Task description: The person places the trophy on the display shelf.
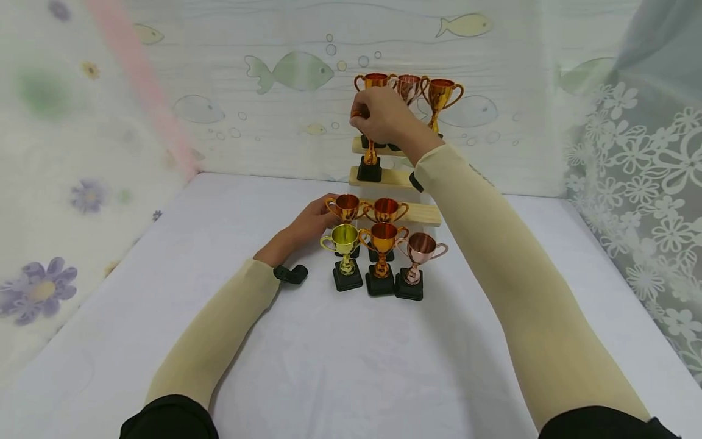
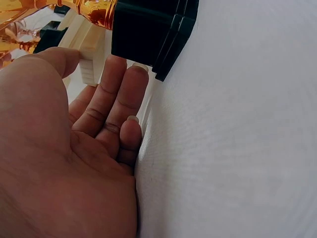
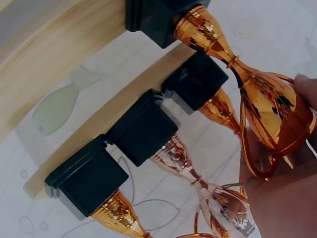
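Note:
In the head view, my right hand (image 1: pixel 384 116) grips an orange-gold trophy (image 1: pixel 370 155) by its cup. The trophy is upright, its black base at the left part of the middle wooden step (image 1: pixel 392 177); I cannot tell if it bears full weight there. The right wrist view shows the held cup (image 3: pixel 277 111) against the fingers. My left hand (image 1: pixel 308 224) is low beside a left orange-gold trophy (image 1: pixel 348 206). In the left wrist view, its thumb and fingers (image 2: pixel 131 89) pinch the end of a wooden step (image 2: pixel 94 49), close to a black trophy base (image 2: pixel 148 34).
Three trophies stand on the top step: orange-gold, rose-gold (image 1: pixel 409 88) and gold (image 1: pixel 440 94). Before the lowest step (image 1: pixel 422 213) are a yellow-gold trophy (image 1: pixel 347 250), an orange-gold one (image 1: pixel 381 250) and a rose-gold one (image 1: pixel 419 259), with two more behind. A fish-print curtain (image 1: pixel 296 134) hangs behind.

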